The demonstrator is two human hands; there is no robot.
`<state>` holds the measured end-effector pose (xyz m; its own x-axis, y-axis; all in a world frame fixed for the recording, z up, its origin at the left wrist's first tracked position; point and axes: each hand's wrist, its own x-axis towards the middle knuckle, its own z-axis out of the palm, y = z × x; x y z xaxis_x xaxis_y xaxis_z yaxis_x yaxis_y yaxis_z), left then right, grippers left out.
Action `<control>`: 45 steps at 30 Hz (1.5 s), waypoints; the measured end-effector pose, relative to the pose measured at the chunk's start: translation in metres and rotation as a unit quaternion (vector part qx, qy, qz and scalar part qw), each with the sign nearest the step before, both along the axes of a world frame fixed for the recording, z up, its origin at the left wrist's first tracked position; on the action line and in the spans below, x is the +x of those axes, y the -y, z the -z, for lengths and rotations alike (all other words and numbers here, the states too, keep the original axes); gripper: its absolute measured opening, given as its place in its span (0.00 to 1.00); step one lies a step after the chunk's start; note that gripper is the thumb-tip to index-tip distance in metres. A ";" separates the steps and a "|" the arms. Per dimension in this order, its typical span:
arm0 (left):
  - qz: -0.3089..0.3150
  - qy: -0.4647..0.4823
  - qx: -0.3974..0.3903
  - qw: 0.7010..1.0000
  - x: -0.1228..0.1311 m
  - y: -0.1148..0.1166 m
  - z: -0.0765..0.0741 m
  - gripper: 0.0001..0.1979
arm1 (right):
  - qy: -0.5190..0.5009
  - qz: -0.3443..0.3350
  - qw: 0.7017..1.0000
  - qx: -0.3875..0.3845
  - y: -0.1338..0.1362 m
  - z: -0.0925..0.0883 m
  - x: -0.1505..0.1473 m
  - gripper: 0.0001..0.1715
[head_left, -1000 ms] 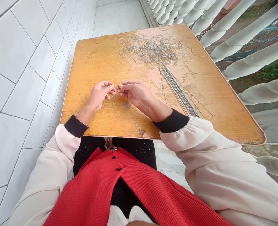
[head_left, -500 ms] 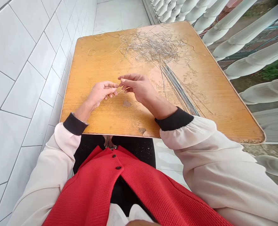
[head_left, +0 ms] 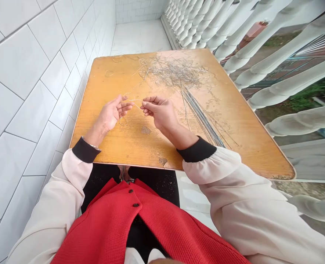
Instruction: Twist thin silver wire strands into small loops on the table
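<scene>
Tiled balcony (head_left: pixel 41 91), wooden table (head_left: pixel 96 146) | head view | left hand (head_left: pixel 109 115): fingers spread, open above table | right hand (head_left: pixel 159 113): fingertips pressed together, pinching thin wire (head_left: pixel 133 99) that runs toward left fingers | wire loop (head_left: pixel 123 122) just below left hand | far: wire tangle (head_left: pixel 173 71) | right: straight wire bundle (head_left: pixel 203 121)

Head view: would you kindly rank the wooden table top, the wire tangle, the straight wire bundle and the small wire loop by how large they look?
1. Wooden table top
2. Wire tangle
3. Straight wire bundle
4. Small wire loop
</scene>
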<state>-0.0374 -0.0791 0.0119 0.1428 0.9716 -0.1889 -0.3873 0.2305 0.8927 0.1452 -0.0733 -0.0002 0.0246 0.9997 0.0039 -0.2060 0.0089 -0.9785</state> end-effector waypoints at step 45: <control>0.140 -0.028 0.007 0.990 0.008 0.010 0.003 0.17 | 0.021 -0.161 0.987 -0.006 0.006 -0.015 0.008 0.14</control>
<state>-0.0294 -0.0886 0.0086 0.3972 0.8976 -0.1911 -0.2592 0.3095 0.9149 0.1528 -0.0795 0.0148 -0.2943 0.9556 -0.0142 -0.1563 -0.0628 -0.9857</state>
